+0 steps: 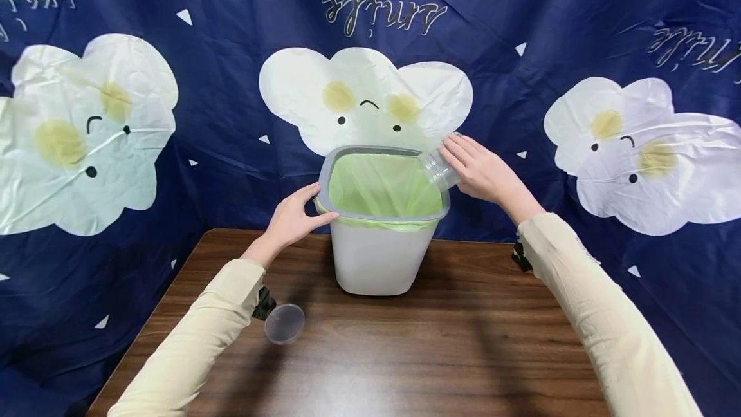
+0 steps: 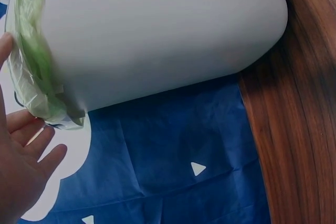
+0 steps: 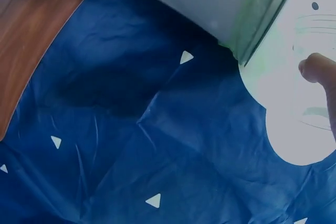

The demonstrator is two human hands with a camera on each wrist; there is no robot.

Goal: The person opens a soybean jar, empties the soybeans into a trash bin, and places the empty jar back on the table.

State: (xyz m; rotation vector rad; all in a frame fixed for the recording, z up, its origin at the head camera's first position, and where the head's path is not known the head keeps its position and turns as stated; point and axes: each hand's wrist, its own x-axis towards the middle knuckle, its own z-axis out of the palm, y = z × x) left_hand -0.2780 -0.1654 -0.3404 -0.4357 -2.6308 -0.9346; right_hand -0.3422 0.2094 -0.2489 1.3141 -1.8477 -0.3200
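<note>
A light grey trash bin (image 1: 376, 262) stands upright on the table, its darker rim (image 1: 393, 218) holding a green bin liner (image 1: 376, 188) that folds over the edge. My left hand (image 1: 294, 216) grips the left corner of that rim, thumb at the front and fingers around the side. In the left wrist view, the hand (image 2: 26, 163) touches the folded-over liner (image 2: 31, 56). Over the right side of the bin's opening, my right hand (image 1: 477, 169) holds a clear jar (image 1: 438, 169), tilted with its mouth toward the liner. The right wrist view shows the thumb (image 3: 319, 70) against the jar.
A clear round lid (image 1: 284, 324) lies on the brown wooden table (image 1: 370, 352), beside my left forearm. Behind the bin and along both sides hangs a dark blue cloth (image 1: 231, 101) printed with white clouds and small triangles.
</note>
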